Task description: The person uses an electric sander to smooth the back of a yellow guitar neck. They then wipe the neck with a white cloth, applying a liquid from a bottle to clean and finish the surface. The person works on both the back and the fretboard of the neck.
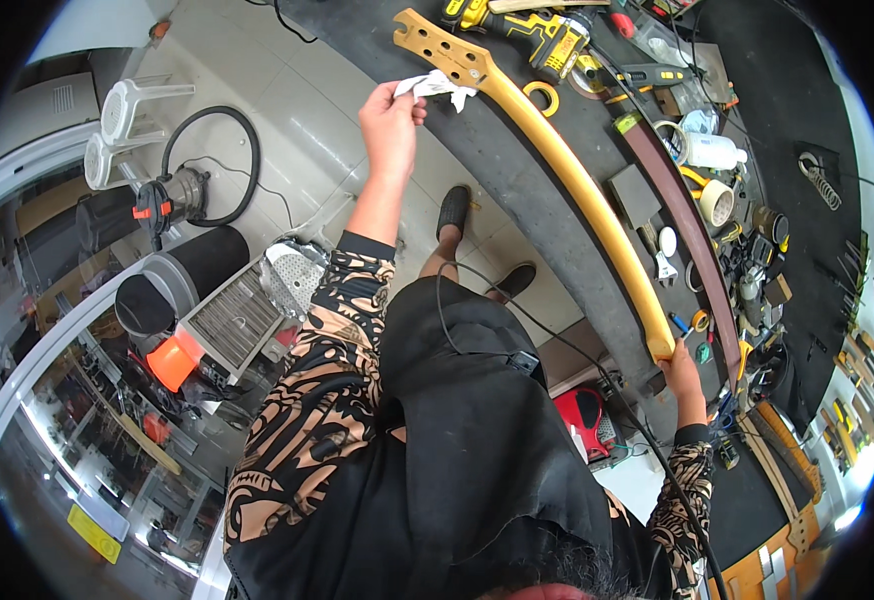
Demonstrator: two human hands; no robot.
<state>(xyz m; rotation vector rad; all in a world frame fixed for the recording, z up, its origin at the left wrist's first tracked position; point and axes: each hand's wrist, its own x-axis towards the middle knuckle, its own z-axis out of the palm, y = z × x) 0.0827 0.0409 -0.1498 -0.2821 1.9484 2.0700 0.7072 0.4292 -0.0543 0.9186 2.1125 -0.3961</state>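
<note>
A long golden-brown guitar neck (579,180) lies along the near edge of the dark workbench, its back side up. Its headstock (442,52), pierced by several holes, points to the far left. My left hand (391,125) pinches a crumpled white cloth (437,88), which touches the underside edge of the headstock. At the opposite end, my right hand (684,380) grips the heel of the neck; some of its fingers are hidden beneath the wood.
Behind the neck runs a long brown bar (679,195). A yellow-and-black drill (557,45), tape rolls (717,202) and a white bottle (714,151) crowd the bench. A black cable (607,375) crosses before my apron. A vacuum cleaner (179,197) and white stools (127,110) stand left.
</note>
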